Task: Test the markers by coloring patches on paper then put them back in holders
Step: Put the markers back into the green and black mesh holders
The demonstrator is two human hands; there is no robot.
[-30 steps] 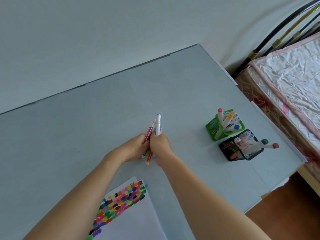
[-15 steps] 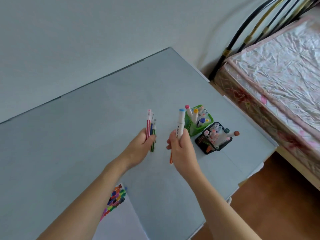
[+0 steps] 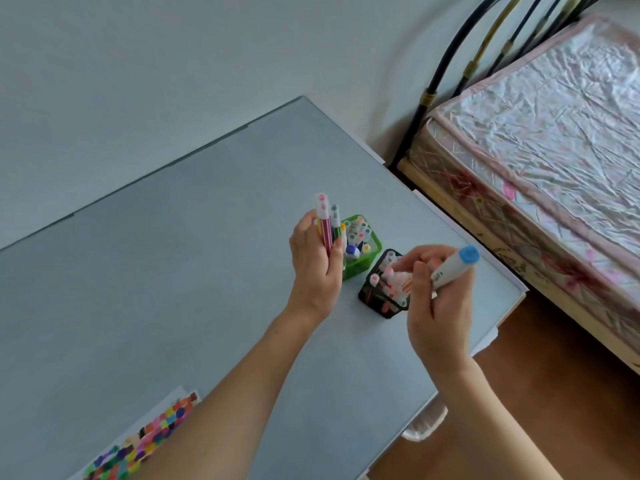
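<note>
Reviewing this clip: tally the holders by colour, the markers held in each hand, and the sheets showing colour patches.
Green holder: 1
Black holder: 1
Thin markers gripped in the left hand: at least 2; others may be hidden
Blue-capped marker held in the right hand: 1; a thin orange one may sit beneath it
Patch-coloured paper: 1
Total: 6 at least

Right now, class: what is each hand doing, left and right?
Left hand: closed, holding thin markers upright beside the green holder.
Right hand: closed, holding a blue-capped marker, fingers at the black holder.
</note>
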